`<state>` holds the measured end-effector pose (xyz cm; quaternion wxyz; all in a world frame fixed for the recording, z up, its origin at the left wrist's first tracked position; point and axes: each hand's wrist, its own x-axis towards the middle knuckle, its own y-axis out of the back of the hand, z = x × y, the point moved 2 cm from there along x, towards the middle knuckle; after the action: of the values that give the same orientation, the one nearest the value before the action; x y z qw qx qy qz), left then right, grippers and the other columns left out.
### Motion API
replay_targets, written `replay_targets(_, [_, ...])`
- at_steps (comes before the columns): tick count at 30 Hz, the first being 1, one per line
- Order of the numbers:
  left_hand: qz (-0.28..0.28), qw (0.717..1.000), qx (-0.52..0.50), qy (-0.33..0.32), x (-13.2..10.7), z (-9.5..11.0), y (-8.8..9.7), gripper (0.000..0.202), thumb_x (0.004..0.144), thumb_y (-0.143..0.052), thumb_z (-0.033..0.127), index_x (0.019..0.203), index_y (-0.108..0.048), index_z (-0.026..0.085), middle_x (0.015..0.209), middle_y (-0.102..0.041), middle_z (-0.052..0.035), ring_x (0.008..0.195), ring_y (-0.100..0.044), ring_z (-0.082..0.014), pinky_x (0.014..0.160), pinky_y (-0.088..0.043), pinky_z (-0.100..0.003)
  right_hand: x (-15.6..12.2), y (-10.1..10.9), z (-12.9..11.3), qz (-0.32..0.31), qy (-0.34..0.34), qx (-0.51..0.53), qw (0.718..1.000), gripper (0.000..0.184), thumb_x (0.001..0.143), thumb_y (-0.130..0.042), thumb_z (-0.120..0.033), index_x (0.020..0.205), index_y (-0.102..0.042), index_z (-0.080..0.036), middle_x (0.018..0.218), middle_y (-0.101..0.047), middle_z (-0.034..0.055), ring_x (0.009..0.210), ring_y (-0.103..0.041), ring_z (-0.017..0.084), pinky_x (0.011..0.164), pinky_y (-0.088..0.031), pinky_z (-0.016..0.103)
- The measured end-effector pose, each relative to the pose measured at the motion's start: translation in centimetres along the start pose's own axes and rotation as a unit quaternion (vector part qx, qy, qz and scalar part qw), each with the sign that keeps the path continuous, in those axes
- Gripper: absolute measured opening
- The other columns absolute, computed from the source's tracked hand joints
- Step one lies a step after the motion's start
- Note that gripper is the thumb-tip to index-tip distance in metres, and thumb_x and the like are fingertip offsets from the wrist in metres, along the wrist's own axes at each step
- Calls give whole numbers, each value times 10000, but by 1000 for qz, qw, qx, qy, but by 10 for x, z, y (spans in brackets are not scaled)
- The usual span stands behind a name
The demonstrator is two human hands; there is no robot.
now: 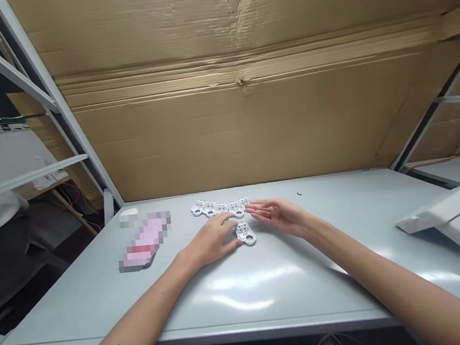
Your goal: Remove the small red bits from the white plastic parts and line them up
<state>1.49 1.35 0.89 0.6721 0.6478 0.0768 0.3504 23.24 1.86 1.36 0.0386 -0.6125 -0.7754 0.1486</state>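
Several white perforated plastic pieces point(221, 208) lie in a tight row on the grey table point(290, 291), their ends overlapping or touching. A matching piece point(246, 234) lies apart, nearer to me. My left hand point(214, 239) grips that piece's left end between thumb and fingers, and its fingertips reach close to the row. My right hand point(277, 215) lies flat and open to the right, holding nothing. Its fingertips point left and almost touch the rightmost piece of the row point(244, 202).
A pixelated pink packet point(144, 241) and a small pale object point(128, 217) lie at the table's left. White profile bars point(449, 216) rest at the right. A cardboard sheet point(222, 86) stands behind the table, within a metal frame point(57, 108).
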Motion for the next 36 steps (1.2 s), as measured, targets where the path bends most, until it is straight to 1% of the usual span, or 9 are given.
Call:
replay_targets(9, [-6,1000,-1,-1,1,1,2,286,939,-593,383,1146,-651,195,1302,-580,-139,1202,-553,-305,1007,-473,-443,-4,-6,1,-38,12,-48,998,233,783,-744,-232,1008,-731,-174,1193,-717,109,1211,-615,252,1124,-435,398])
replay_targets(14, [-4,1000,5,-4,0,0,1,304,940,-595,387,1162,-642,184,1314,-571,-145,1209,-548,-304,1015,-468,-442,-8,-5,-8,-49,26,-93,994,262,816,-724,-299,1048,-722,-178,1217,-703,120,1200,-618,249,1078,-469,385])
replay_targets(16, [-6,1000,8,-3,0,1,2,299,939,-600,379,1165,-637,186,1311,-574,-140,1214,-546,-299,1024,-464,-439,-7,2,-13,-22,53,-134,989,305,837,-703,-315,1107,-690,-175,1233,-692,126,1178,-630,246,1045,-489,382])
replay_targets(19, [-11,1000,8,2,0,1,3,287,933,-613,372,1160,-636,198,1303,-582,-130,1223,-544,-297,1028,-462,-437,-3,22,-18,91,120,-291,945,330,885,-605,-262,1205,-616,-182,1222,-690,129,1095,-665,244,965,-512,398])
replay_targets(22, [-14,1000,12,6,0,1,3,295,928,-622,367,1167,-633,193,1309,-577,-132,1231,-539,-299,1028,-462,-430,2,43,-18,179,156,-516,823,303,889,-509,-192,1168,-622,-224,1125,-719,101,1057,-661,262,913,-485,406])
replay_targets(24, [-18,1000,11,6,0,1,3,306,927,-625,365,1173,-631,182,1314,-571,-139,1236,-536,-302,1030,-461,-428,5,55,-16,186,132,-598,768,262,859,-526,-188,1088,-644,-235,1073,-723,98,1016,-662,274,843,-484,381])
replay_targets(25, [-18,1000,10,7,0,1,3,309,927,-627,363,1175,-631,180,1314,-571,-140,1238,-534,-304,1030,-460,-430,6,59,-15,184,120,-619,754,246,846,-536,-185,1058,-649,-235,1062,-721,100,999,-663,277,813,-482,370])
replay_targets(31, [-16,1000,1,9,0,2,4,292,921,-632,353,1172,-629,203,1310,-578,-127,1235,-534,-300,1023,-463,-432,5,68,-16,161,84,-636,750,308,801,-507,-97,1043,-660,-208,1078,-724,93,997,-669,246,794,-474,312])
replay_targets(36, [-16,1000,7,4,0,0,3,306,923,-632,358,1183,-626,197,1312,-576,-131,1227,-538,-297,1025,-462,-428,2,72,-24,204,69,-627,749,428,802,-491,-108,1205,-622,-170,1221,-688,119,1146,-618,269,863,-478,323])
